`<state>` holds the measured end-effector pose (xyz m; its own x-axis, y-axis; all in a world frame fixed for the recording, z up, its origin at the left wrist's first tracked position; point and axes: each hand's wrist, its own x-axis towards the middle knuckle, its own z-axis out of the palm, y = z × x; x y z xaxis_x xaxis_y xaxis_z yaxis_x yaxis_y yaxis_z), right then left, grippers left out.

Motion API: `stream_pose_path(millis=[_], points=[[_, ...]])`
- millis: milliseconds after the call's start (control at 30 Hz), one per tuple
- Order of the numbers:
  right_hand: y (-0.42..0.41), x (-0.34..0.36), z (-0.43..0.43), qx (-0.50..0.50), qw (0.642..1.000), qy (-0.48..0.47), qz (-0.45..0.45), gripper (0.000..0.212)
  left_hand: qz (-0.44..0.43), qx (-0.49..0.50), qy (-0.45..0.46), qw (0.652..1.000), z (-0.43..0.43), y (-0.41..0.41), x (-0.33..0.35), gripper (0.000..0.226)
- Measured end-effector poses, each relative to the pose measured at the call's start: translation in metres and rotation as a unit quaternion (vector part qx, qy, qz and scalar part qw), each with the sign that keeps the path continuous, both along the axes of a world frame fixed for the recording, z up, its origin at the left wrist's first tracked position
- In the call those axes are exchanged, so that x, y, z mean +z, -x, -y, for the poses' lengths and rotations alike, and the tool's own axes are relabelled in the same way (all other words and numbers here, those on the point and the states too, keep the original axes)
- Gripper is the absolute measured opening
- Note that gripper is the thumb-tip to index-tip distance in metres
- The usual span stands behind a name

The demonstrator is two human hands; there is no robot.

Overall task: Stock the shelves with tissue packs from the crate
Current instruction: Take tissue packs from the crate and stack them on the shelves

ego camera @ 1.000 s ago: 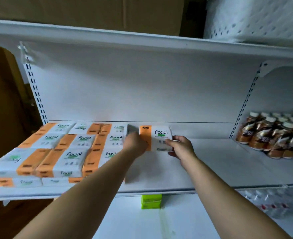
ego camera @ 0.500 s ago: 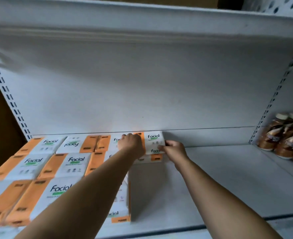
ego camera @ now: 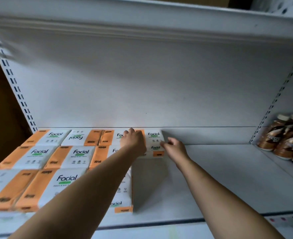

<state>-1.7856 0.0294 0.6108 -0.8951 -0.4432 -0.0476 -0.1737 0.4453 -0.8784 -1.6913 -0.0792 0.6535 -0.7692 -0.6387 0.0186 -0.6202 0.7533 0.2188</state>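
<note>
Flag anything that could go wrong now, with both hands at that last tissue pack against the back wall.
1. The orange-and-white plastic-wrapped tissue pack sits on another at the row's open right end; a careless pull-away by the right hand might tip it onto the white metal shelf.
2. The left hand lies across neighbouring packs; dragging it back could skew them.
3. The brown bottles with white caps stand nearby; a wide sweep could hit them.
</note>
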Motion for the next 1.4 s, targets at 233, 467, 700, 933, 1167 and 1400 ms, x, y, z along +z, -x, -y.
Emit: stream_pose_path(millis=[233,467,700,933,1167,1400], points=[[-0.04,0.023,-0.054,-0.01,0.997,0.075,-0.021,0.03,-0.176,-0.003,0.005,0.984,-0.045,-0.051,0.021,0.048],[-0.143,0.025,-0.117,0.06,0.981,0.183,-0.001,0.01,-0.297,0.058,-0.016,0.953,-0.132,-0.167,0.001,0.039],[-0.281,-0.005,-0.145,0.215,0.962,0.158,0.063,0.014,-0.315,0.228,-0.046,0.92,-0.185,-0.331,-0.035,0.038],[-0.438,-0.022,-0.133,0.406,0.906,0.076,0.09,0.011,-0.337,0.39,-0.073,0.854,-0.226,-0.497,-0.068,0.036],[-0.626,-0.065,-0.142,0.518,0.846,-0.013,0.122,0.013,-0.329,0.525,-0.088,0.78,-0.283,-0.685,-0.112,0.036],[-0.799,-0.16,-0.187,0.582,0.784,-0.126,0.179,0.01,-0.264,0.642,-0.169,0.7,-0.367,-0.862,-0.189,0.034]])
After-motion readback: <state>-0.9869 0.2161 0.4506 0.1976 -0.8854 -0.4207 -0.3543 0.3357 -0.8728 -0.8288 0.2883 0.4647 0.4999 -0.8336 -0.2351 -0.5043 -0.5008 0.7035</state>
